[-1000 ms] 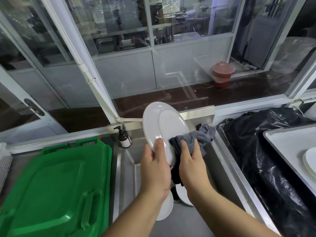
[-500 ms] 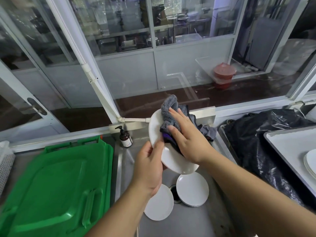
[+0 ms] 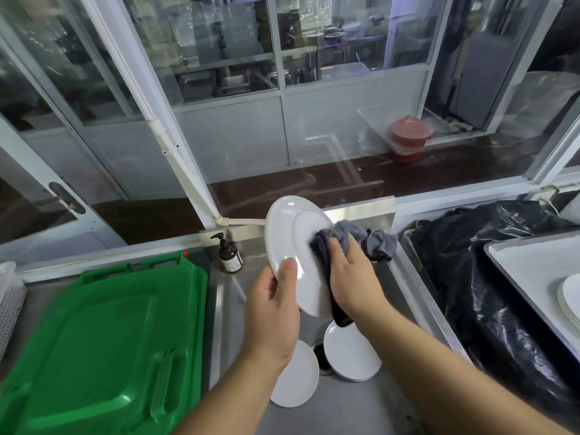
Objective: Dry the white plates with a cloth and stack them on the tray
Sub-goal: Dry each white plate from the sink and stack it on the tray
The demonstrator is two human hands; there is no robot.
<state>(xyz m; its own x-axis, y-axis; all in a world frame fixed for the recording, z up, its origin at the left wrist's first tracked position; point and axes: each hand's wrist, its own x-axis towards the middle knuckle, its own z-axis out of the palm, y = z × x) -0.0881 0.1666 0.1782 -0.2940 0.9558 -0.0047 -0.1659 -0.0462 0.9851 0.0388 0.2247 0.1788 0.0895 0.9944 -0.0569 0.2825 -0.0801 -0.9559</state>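
**Q:** Why is the plate held up on its edge above the sink?

**A:** My left hand (image 3: 271, 304) grips the plate (image 3: 293, 249) at its lower rim, thumb curled over the near face and the other fingers hidden behind it — tilted so, the whole face turns toward my right hand (image 3: 351, 277). It hangs over the middle of the sink (image 3: 226, 296), where any drips would fall into the basin.

**Q:** And the cloth?

**A:** My right hand's fingers are curled round the grey cloth (image 3: 339, 240), bunching it and pressing it against the plate's right half; a loose end trails toward the sink's far right corner.

**Q:** Where do the other plates lie?

**A:** Two wait on the sink floor (image 3: 295, 375) (image 3: 351, 353) either side of the drain, not yet dried by my reckoning. Finished ones are stacked at the right edge of the tray (image 3: 527, 265), which rests on black plastic sheeting (image 3: 470, 265) to the right of the sink — near enough, I judge, to reach without stepping.
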